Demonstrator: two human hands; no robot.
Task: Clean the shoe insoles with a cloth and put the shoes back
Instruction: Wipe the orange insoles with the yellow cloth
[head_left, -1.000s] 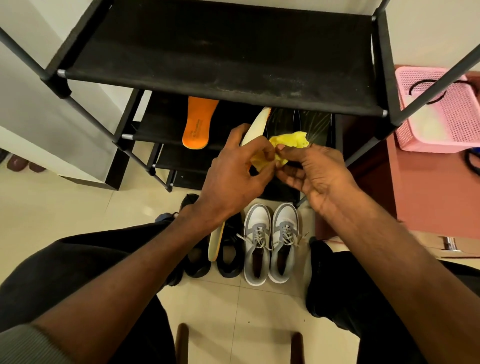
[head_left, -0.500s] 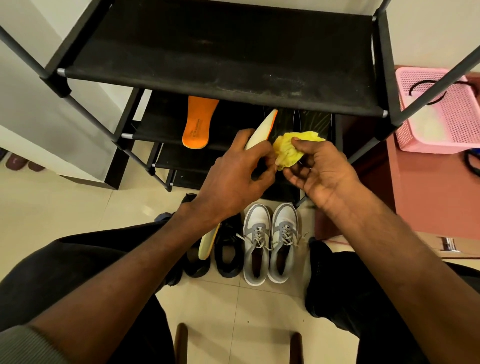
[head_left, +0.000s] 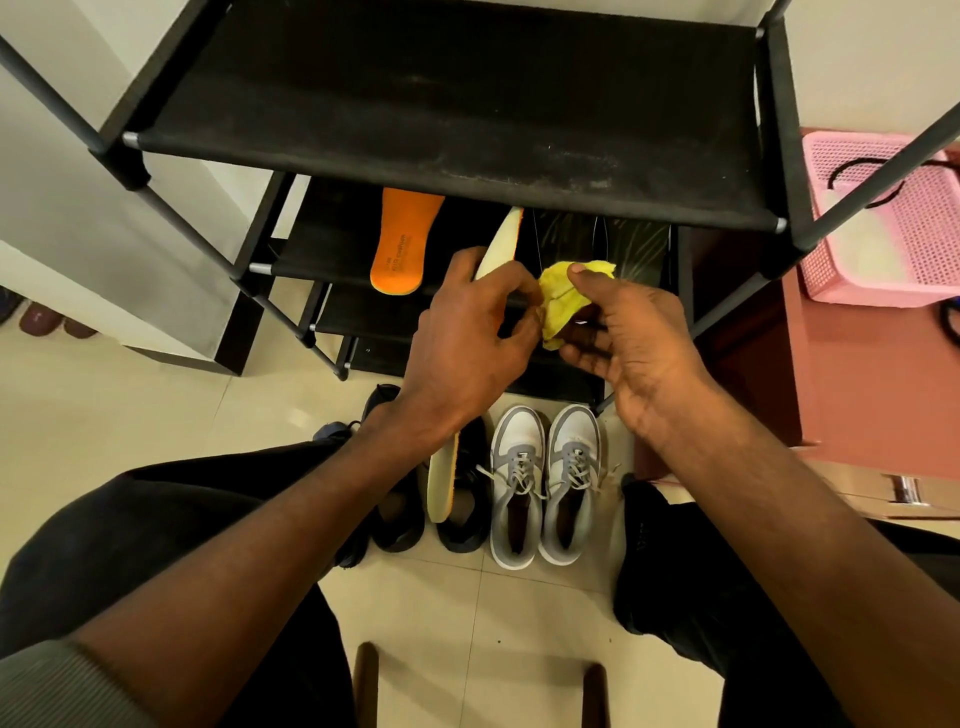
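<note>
My left hand (head_left: 467, 332) grips a pale insole (head_left: 500, 241) with an orange edge, held on its side in front of the shoe rack; its heel end shows below my wrist. My right hand (head_left: 623, 332) pinches a crumpled yellow cloth (head_left: 563, 301) right beside the insole and my left fingers. A second, orange insole (head_left: 402, 239) lies flat on the rack's middle shelf. On the floor below stand a pair of black shoes (head_left: 457, 499) and a pair of grey and white sneakers (head_left: 545, 478).
The black shoe rack (head_left: 457, 104) fills the upper view, its top shelf bare. A pink basket (head_left: 893, 228) sits on a reddish cabinet at the right. Dark slippers (head_left: 47, 319) lie at far left. My knees flank the shoes on the tiled floor.
The cloth has gone from pressed against the insole under both hands to bunched in my right fingers just off its edge. The insole has tilted slightly.
</note>
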